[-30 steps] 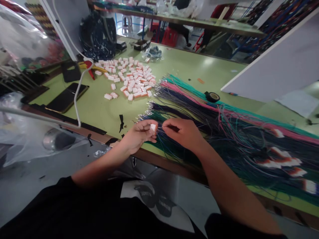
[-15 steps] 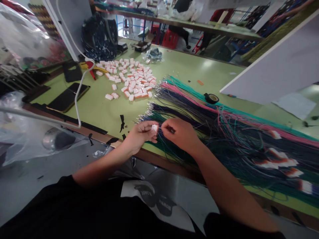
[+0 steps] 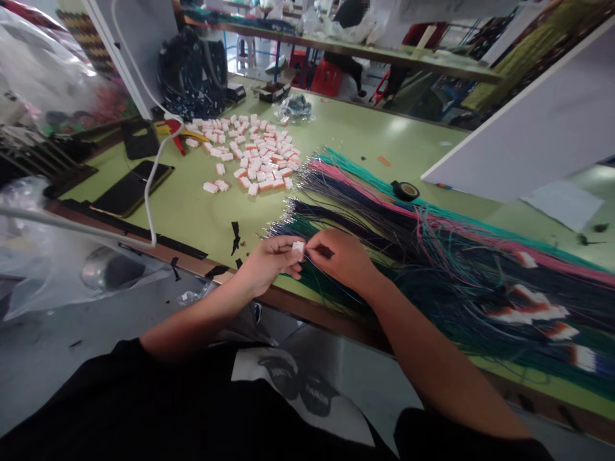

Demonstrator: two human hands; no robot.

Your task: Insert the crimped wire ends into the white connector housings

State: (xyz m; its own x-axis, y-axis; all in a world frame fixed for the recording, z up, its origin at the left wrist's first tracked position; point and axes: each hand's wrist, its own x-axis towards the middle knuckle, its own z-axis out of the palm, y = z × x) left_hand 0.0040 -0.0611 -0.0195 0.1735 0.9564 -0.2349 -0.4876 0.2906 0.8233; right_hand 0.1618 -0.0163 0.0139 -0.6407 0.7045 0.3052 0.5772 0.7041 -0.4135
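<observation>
The person has one phone, one tape roll and one held connector; loose connectors are several dozens (they overlap, so exact number is unclear).

Moderate, cool light falls over the pale green worktop, with a whitish glare patch toward its far side. The black shirt sinks into deep shadow. Fine detail is soft throughout, the dark wire bundles smear together, and wide-angle distortion stretches the forearms near the lower edges.
</observation>
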